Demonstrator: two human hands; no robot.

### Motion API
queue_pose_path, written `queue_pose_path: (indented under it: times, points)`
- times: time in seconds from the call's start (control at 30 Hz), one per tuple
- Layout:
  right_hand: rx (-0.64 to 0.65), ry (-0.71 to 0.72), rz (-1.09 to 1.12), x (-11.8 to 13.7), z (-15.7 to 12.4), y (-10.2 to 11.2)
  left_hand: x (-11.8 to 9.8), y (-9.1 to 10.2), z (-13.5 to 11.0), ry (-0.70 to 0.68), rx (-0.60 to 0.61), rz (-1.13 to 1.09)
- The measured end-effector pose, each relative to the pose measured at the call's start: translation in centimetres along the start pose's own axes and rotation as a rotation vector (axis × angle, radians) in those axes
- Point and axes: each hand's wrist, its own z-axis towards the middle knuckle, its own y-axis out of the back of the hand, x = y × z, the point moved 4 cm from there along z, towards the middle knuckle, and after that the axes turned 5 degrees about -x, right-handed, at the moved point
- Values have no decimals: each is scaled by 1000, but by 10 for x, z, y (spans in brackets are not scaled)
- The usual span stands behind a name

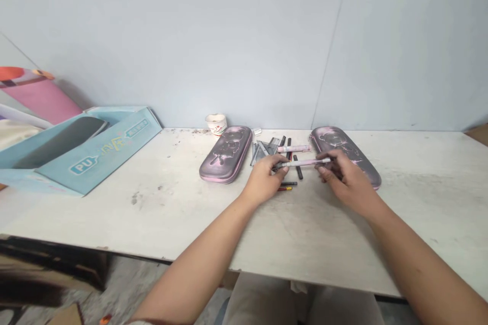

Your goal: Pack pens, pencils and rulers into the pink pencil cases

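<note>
A pale pink pen (305, 163) is held level between both hands above the table (152, 213). My left hand (265, 180) pinches its left end and my right hand (345, 175) pinches its right end. Under and behind it lies a heap of several dark pens and grey pieces (269, 148), with another pink pen (293, 149) among them. Two purple pencil cases flank the heap: one on the left (226, 155), one on the right (339, 144), partly covered by my right hand.
A small paper cup (216, 124) stands by the wall behind the left case. A light blue open cardboard box (76, 147) lies at the table's left end. Pink material (38, 94) leans beyond it. The wall runs right behind the table.
</note>
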Motion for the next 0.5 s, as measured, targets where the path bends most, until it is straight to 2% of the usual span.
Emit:
queue_pose_path:
  times: [0.13,0.3,0.43,0.5]
  points:
    - [-58,-24,-156,-2,1,4,0,-4,0,-65,0,31]
    - [-66,-29,20,-5,2,3,3,-4,2,-75,-9,65]
    - [-45,-40,-140,-5,1,3,5,-1,3,-97,-38,90]
    - [-70,-14,-145,-3,0,4,6,-1,3,-110,-39,99]
